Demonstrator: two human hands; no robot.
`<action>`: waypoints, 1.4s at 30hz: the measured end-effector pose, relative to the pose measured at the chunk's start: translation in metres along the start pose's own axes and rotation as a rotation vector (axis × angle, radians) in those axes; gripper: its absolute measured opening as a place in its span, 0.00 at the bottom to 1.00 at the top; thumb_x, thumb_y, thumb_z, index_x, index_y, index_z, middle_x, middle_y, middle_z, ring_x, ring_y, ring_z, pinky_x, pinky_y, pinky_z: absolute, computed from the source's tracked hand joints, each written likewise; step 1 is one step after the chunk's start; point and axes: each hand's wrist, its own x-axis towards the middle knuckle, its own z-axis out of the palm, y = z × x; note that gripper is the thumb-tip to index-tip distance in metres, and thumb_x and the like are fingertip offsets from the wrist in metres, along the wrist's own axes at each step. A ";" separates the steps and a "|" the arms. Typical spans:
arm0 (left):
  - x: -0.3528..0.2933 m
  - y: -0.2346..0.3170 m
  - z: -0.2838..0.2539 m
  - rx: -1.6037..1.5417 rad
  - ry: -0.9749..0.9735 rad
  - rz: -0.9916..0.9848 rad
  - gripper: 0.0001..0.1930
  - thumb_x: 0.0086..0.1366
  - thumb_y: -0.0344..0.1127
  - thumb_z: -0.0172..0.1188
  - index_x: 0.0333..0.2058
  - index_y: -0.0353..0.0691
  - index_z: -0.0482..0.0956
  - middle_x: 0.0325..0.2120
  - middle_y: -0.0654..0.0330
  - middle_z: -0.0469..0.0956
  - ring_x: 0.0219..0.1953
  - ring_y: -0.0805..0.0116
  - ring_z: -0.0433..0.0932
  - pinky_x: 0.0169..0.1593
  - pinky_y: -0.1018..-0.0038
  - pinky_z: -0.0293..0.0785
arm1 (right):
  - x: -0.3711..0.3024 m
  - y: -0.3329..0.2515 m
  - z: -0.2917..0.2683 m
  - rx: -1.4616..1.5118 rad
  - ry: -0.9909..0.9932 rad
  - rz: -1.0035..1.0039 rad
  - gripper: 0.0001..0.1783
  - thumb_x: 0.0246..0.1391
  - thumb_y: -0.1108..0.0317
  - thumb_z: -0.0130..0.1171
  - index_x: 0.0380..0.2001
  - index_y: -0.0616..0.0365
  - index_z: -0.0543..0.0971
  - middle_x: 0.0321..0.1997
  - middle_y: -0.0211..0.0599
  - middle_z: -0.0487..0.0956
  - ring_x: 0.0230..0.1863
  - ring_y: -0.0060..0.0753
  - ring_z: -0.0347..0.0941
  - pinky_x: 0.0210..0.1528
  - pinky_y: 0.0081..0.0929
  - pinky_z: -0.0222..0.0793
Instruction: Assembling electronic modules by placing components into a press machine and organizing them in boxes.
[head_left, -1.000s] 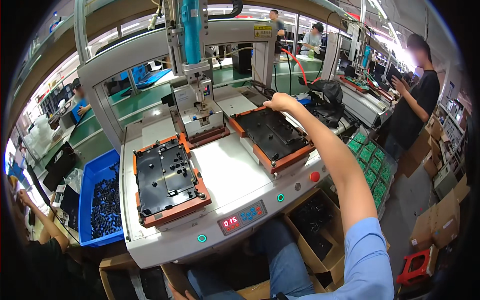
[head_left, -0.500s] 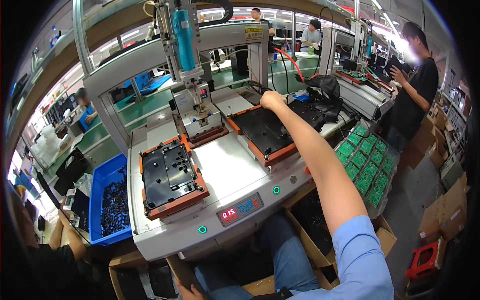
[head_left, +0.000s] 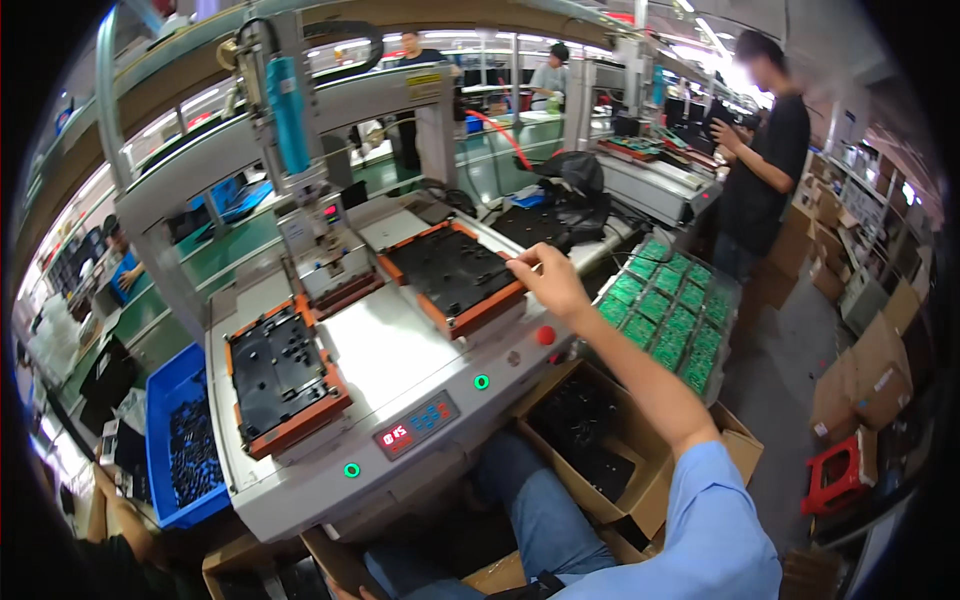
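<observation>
My right hand (head_left: 556, 285) is at the right corner of the right-hand orange-red fixture (head_left: 485, 318). Its thumb and forefinger are pinched together by the edge of a black plastic panel (head_left: 450, 268) lying in that fixture; whatever is between the fingertips is too small to make out. A second black panel (head_left: 272, 370), with holes and small posts, rests in the left fixture (head_left: 300, 428). Low at the bottom edge, my left hand (head_left: 345, 588) shows only in part beside a cardboard flap (head_left: 335, 560), its fingers mostly hidden.
A teal electric screwdriver (head_left: 287, 115) hangs on the machine's gantry. To the left is a blue bin (head_left: 160, 440) of small black parts. Green circuit boards (head_left: 665, 305) in clear trays lie at right, above an open cardboard box (head_left: 640, 455) holding black parts. A co-worker (head_left: 770, 150) stands far right.
My right hand has come back from the far corner of the right fixture to its near right corner. The whole view has shifted, with the machine now further left.
</observation>
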 end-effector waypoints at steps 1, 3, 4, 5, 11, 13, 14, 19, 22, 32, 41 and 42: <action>-0.001 0.001 -0.001 -0.019 -0.004 0.024 0.28 0.65 0.40 0.53 0.57 0.25 0.61 0.53 0.36 0.67 0.53 0.41 0.68 0.55 0.61 0.65 | -0.010 -0.009 0.002 0.044 0.050 -0.008 0.14 0.49 0.61 0.64 0.27 0.62 0.76 0.31 0.44 0.76 0.32 0.41 0.75 0.36 0.33 0.70; -0.005 0.011 -0.007 -0.036 -0.013 0.069 0.29 0.65 0.40 0.52 0.58 0.25 0.60 0.54 0.36 0.65 0.54 0.41 0.67 0.56 0.61 0.65 | -0.014 -0.007 -0.001 0.023 0.131 -0.099 0.10 0.49 0.65 0.62 0.27 0.61 0.76 0.31 0.42 0.74 0.33 0.39 0.73 0.37 0.32 0.69; -0.007 0.019 -0.009 -0.037 -0.031 0.042 0.29 0.65 0.40 0.52 0.58 0.25 0.59 0.55 0.36 0.64 0.55 0.41 0.66 0.56 0.61 0.65 | -0.013 0.000 -0.002 -0.027 0.128 -0.101 0.12 0.51 0.63 0.62 0.30 0.62 0.76 0.33 0.40 0.75 0.32 0.34 0.73 0.36 0.30 0.70; -0.009 0.024 -0.011 -0.037 -0.046 0.012 0.30 0.65 0.40 0.52 0.59 0.25 0.57 0.55 0.35 0.63 0.55 0.41 0.66 0.56 0.61 0.64 | -0.011 0.003 -0.002 -0.055 0.146 -0.128 0.12 0.50 0.63 0.62 0.29 0.62 0.76 0.32 0.39 0.74 0.34 0.35 0.72 0.38 0.30 0.69; -0.007 0.017 -0.007 -0.049 -0.042 0.022 0.32 0.65 0.40 0.53 0.61 0.27 0.54 0.56 0.35 0.62 0.56 0.41 0.65 0.57 0.61 0.63 | -0.010 0.002 -0.002 -0.074 0.160 -0.255 0.08 0.49 0.66 0.61 0.26 0.61 0.77 0.31 0.37 0.74 0.39 0.40 0.69 0.45 0.33 0.64; -0.007 0.015 -0.007 -0.054 -0.043 0.007 0.32 0.65 0.40 0.53 0.61 0.28 0.54 0.57 0.36 0.62 0.57 0.41 0.65 0.58 0.61 0.63 | -0.008 0.004 -0.003 0.023 0.120 -0.319 0.07 0.48 0.69 0.62 0.25 0.61 0.77 0.31 0.39 0.74 0.39 0.42 0.67 0.44 0.34 0.63; -0.007 0.018 -0.008 -0.066 -0.046 -0.001 0.32 0.65 0.40 0.53 0.62 0.28 0.53 0.57 0.36 0.62 0.57 0.41 0.65 0.58 0.60 0.63 | -0.007 0.004 -0.006 0.020 0.118 -0.313 0.07 0.48 0.69 0.62 0.25 0.61 0.77 0.31 0.39 0.74 0.39 0.42 0.67 0.44 0.34 0.63; -0.005 0.020 -0.007 -0.038 -0.065 -0.012 0.33 0.65 0.39 0.53 0.62 0.29 0.52 0.57 0.37 0.62 0.57 0.42 0.64 0.57 0.60 0.63 | -0.007 0.009 -0.010 0.041 0.079 -0.337 0.08 0.50 0.68 0.61 0.26 0.62 0.77 0.30 0.38 0.74 0.38 0.39 0.68 0.43 0.33 0.64; -0.002 0.007 0.003 -0.026 -0.024 0.022 0.32 0.65 0.39 0.53 0.62 0.30 0.53 0.57 0.37 0.63 0.57 0.43 0.65 0.57 0.61 0.63 | -0.008 0.009 -0.013 0.046 0.027 -0.300 0.09 0.52 0.66 0.60 0.28 0.63 0.77 0.30 0.37 0.75 0.39 0.37 0.70 0.43 0.31 0.64; 0.015 -0.027 0.040 -0.175 0.130 0.145 0.35 0.58 0.26 0.55 0.63 0.38 0.53 0.57 0.43 0.64 0.58 0.47 0.65 0.57 0.66 0.62 | -0.016 -0.002 -0.012 0.064 0.119 -0.205 0.10 0.52 0.64 0.60 0.28 0.62 0.79 0.30 0.40 0.76 0.37 0.40 0.70 0.43 0.31 0.63; 0.008 -0.020 0.028 -0.176 0.143 0.127 0.35 0.58 0.26 0.56 0.63 0.38 0.53 0.57 0.43 0.64 0.57 0.45 0.65 0.56 0.64 0.62 | -0.073 -0.032 0.005 -0.329 0.245 -0.428 0.18 0.59 0.64 0.51 0.50 0.61 0.73 0.51 0.43 0.74 0.52 0.44 0.67 0.55 0.35 0.59; 0.007 -0.022 0.028 -0.172 0.141 0.112 0.35 0.58 0.26 0.56 0.63 0.38 0.52 0.57 0.43 0.64 0.57 0.45 0.65 0.56 0.63 0.62 | -0.096 -0.042 0.010 -0.438 0.262 -0.510 0.21 0.59 0.64 0.50 0.53 0.62 0.71 0.55 0.45 0.72 0.56 0.47 0.65 0.58 0.38 0.57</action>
